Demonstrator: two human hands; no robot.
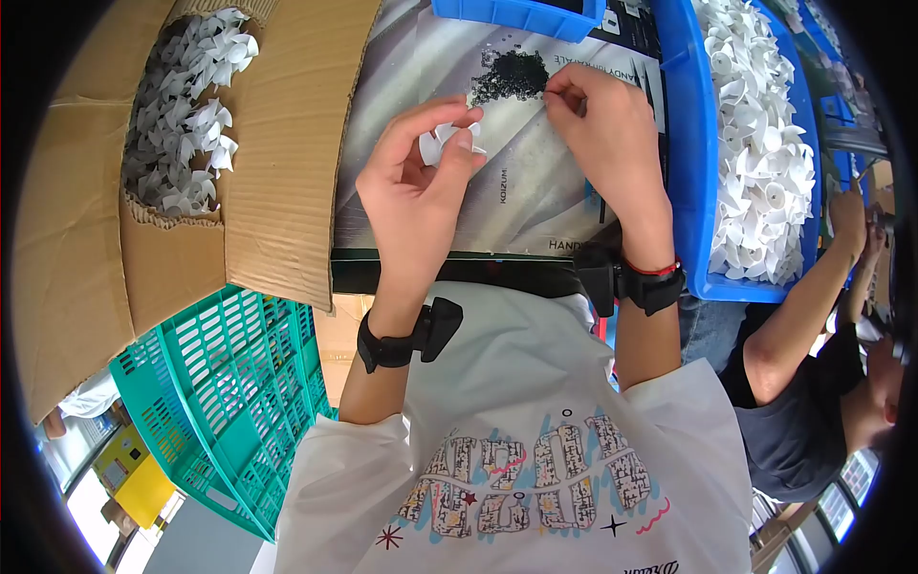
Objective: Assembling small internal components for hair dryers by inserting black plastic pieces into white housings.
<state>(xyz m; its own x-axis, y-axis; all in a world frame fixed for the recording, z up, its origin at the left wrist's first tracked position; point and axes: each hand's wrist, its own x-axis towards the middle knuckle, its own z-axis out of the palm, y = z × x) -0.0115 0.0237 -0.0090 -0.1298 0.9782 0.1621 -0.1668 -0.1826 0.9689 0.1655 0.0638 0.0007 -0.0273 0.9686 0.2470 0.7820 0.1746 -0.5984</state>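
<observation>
In my left hand (416, 167) I hold a small white plastic part with curved blades (435, 143), gripped between thumb and fingers above the printed board. My right hand (598, 115) is closed in a pinch at the right edge of a pile of tiny black pieces (513, 77); what lies between its fingertips, if anything, is too small to make out. The black pieces look like little rings, heaped on the printed board (535, 206). Both wrists carry black strapped devices.
A blue bin (703, 191) full of similar white parts stands at the right. Another blue bin (521, 13) sits at the far edge. A cardboard box (282, 143) at left has a cut opening showing white parts (196, 115). Below it is a green crate (239, 392). Someone works at far right.
</observation>
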